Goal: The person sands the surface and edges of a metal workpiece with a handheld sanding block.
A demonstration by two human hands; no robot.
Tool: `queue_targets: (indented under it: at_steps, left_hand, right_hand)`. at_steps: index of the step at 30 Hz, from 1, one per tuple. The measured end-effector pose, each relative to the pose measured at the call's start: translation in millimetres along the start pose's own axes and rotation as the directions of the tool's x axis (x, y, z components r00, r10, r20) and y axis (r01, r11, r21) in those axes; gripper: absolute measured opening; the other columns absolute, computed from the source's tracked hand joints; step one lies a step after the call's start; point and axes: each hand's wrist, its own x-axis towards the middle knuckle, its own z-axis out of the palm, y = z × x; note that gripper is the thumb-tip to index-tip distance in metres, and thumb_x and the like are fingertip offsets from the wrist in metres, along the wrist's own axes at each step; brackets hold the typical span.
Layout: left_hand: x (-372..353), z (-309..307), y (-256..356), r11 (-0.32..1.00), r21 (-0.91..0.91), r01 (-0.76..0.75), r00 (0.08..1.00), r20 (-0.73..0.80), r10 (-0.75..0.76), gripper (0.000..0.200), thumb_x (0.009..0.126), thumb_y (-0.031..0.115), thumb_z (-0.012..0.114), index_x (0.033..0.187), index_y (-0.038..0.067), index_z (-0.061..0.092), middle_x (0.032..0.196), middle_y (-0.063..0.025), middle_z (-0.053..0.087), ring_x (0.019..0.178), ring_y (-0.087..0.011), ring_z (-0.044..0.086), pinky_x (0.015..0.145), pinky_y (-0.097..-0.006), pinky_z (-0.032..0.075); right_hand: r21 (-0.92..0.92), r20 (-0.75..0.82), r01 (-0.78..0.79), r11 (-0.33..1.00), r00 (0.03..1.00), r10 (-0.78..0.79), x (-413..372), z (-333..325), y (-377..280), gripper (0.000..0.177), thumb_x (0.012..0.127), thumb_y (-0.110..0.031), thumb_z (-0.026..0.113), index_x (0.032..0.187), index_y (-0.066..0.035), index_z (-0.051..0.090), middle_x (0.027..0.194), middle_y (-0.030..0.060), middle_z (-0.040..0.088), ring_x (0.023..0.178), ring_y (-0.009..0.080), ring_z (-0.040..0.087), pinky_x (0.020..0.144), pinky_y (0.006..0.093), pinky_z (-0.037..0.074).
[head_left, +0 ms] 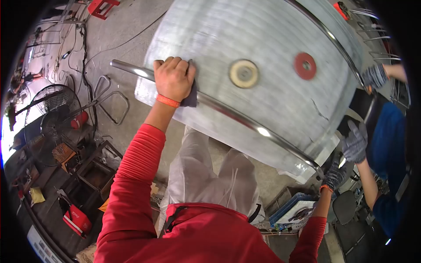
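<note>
Left hand: bare, towards 11 o'clock, knuckles up, fingers curled into a firm grip.
Left wrist: orange band around it.
Left arm: red-sleeved, forearm pointing to 1 o'clock.
Right hand: in a grey knit glove with an orange cuff, towards 4 o'clock, fingers partly hidden.
Right arm: red-sleeved, forearm pointing between 12 and 1 o'clock.

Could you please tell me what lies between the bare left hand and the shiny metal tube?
In the head view, dark grey cloth shows between the left hand and metal tube, partly hidden.
</note>
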Motion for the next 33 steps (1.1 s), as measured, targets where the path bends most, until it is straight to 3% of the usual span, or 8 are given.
queue_targets:
  at_steps: [3,13,17,19,23,24,25,33]
  left_hand:
    - [12,-11,-70,0.999,0.032,0.027,1.0,0.009,-0.027,0.022,0.078,0.02,0.069,0.063,0.01,0.056,0.066,-0.0053,0.057,0.068,-0.024,0.058,0.069,-0.0394,0.036]
    - [35,-28,-229,0.996,0.089,0.005,0.998,0.069,-0.011,0.031,0.085,0.021,0.067,0.062,0.007,0.052,0.067,-0.0085,0.057,0.065,-0.0281,0.056,0.066,-0.0386,0.036]
    - [36,-27,-208,0.997,0.075,-0.012,0.999,0.037,0.009,0.033,0.087,0.018,0.067,0.061,0.007,0.05,0.066,-0.0084,0.054,0.064,-0.0283,0.054,0.065,-0.0381,0.036]
    - [31,-18,-175,0.999,0.032,0.008,0.997,0.076,-0.01,0.033,0.087,0.017,0.067,0.06,0.007,0.05,0.066,-0.0079,0.054,0.064,-0.0278,0.054,0.065,-0.0385,0.036]
    - [17,-8,-77,0.999,0.015,-0.042,0.998,0.036,0.042,0.033,0.087,0.015,0.067,0.06,0.008,0.049,0.065,-0.0075,0.053,0.066,-0.0267,0.055,0.065,-0.0395,0.037]
    - [13,-6,-49,0.999,0.01,-0.032,0.999,0.034,0.032,0.033,0.087,0.016,0.067,0.061,0.008,0.049,0.065,-0.0075,0.053,0.066,-0.0267,0.055,0.065,-0.0395,0.037]
    - [9,-2,-21,1.0,0.003,-0.019,0.999,0.034,0.019,0.032,0.087,0.016,0.067,0.061,0.008,0.05,0.065,-0.0075,0.053,0.067,-0.0267,0.055,0.065,-0.0395,0.037]
    - [-31,36,186,1.0,0.0,-0.014,1.0,-0.008,0.014,0.02,0.08,0.017,0.068,0.066,0.011,0.055,0.069,-0.0047,0.056,0.07,-0.0243,0.058,0.066,-0.0401,0.037]
  right_hand:
    - [-0.448,-0.161,-0.084,0.89,0.987,0.012,44,0,67,0.069,0.086,-0.039,0.072,0.134,0.006,0.051,0.111,0.0179,0.068,0.08,0.0245,0.068,0.068,0.0367,0.055]
    - [-0.393,-0.142,-0.147,0.907,0.985,0.098,60,-9,89,0.057,0.085,-0.049,0.068,0.114,0.0,0.068,0.088,0.0183,0.071,0.072,0.0315,0.066,0.066,0.0419,0.051]
    - [-0.615,0.608,0.73,0.296,0.679,-0.411,74,-32,131,0.099,0.061,-0.049,0.083,0.14,-0.006,0.043,0.135,0.0166,0.051,0.124,0.0338,0.051,0.108,0.0398,0.041]
    - [-0.639,0.477,0.619,0.458,0.785,-0.395,55,-27,114,0.101,0.056,-0.06,0.082,0.135,-0.005,0.051,0.132,0.0216,0.056,0.119,0.0408,0.055,0.101,0.0452,0.046]
    - [0.117,0.473,0.318,0.941,0.815,-0.334,33,-13,81,0.07,0.067,-0.041,0.082,0.121,-0.004,0.056,0.11,0.0122,0.062,0.099,0.0285,0.06,0.088,0.0405,0.05]
    - [0.408,0.477,-0.039,0.912,0.861,-0.177,21,-7,59,0.053,0.076,-0.036,0.077,0.114,-0.006,0.058,0.103,0.0094,0.063,0.089,0.0265,0.061,0.079,0.0397,0.052]
    - [0.668,0.624,-0.56,0.489,0.781,0.042,21,-5,50,0.028,0.088,-0.025,0.07,0.107,-0.008,0.059,0.098,0.0069,0.063,0.079,0.0219,0.06,0.067,0.0377,0.053]
    - [0.733,0.632,-0.57,0.372,0.772,-0.062,1,-2,24,0.028,0.095,-0.028,0.061,0.074,-0.013,0.051,0.063,0.0018,0.049,0.053,0.0167,0.048,0.06,0.0385,0.046]
